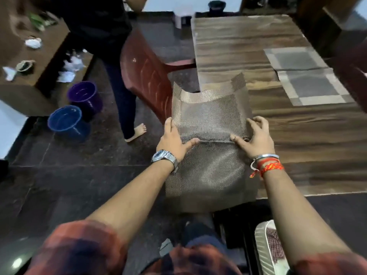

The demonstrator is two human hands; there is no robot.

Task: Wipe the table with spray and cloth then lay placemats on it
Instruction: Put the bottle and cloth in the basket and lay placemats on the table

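Fingers and thumbs of both hands pinch a woven mesh placemat (210, 118) along a crease across its middle: the left hand (174, 140) takes the left edge in its grip, the right hand (255, 136) the right edge. The mat is limp and coarse-textured, grey-brown with a paler border; its far half stands up with curling corners, its near half droops over the tabletop (297, 132) corner toward the person. The tabletop is dark streaked wood grain, rectangular, with bare room beyond the held mat. Two flat checked placemats (309, 86) lie side by side, touching, along the right edge. A red plastic chair (145, 76) stands just beside the left edge; two round buckets (75, 112) sit on the stone floor, well apart
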